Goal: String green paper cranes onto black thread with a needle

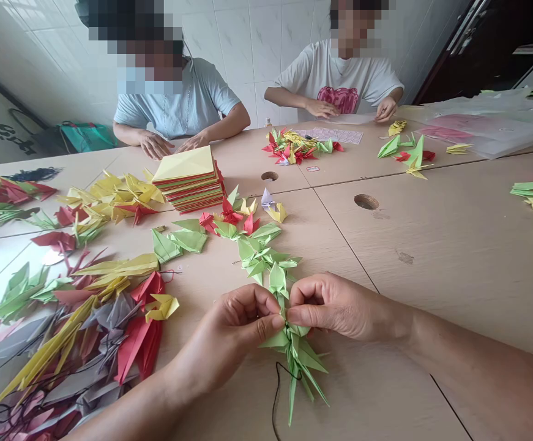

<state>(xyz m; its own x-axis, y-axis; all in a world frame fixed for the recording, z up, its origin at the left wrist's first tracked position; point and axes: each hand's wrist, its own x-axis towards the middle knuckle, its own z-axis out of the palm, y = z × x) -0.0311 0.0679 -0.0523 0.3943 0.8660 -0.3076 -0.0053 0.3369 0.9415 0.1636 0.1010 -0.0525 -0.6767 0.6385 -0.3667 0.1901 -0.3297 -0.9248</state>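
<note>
Near the middle of the table, my left hand [248, 321] and my right hand [335, 306] meet with thumbs and forefingers pinched together. Between them they grip a light green folded paper crane [299, 352], its pointed ends spreading toward me. A black cord [275, 392] trails from it in a loop onto the table. Just beyond my fingertips, more green paper cranes [259, 251] lie in a row leading away. At that row's far end sit small red cranes [230, 211]. My fingers hide the exact spot being pinched.
Heaped folded paper in grey, red and yellow [105, 331] covers the left side. A stack of square paper [188, 177] stands behind it. Two people sit across the table, one in a blue shirt [188, 101]. Clear plastic bags [500, 122] lie far right; the table has round holes [366, 201].
</note>
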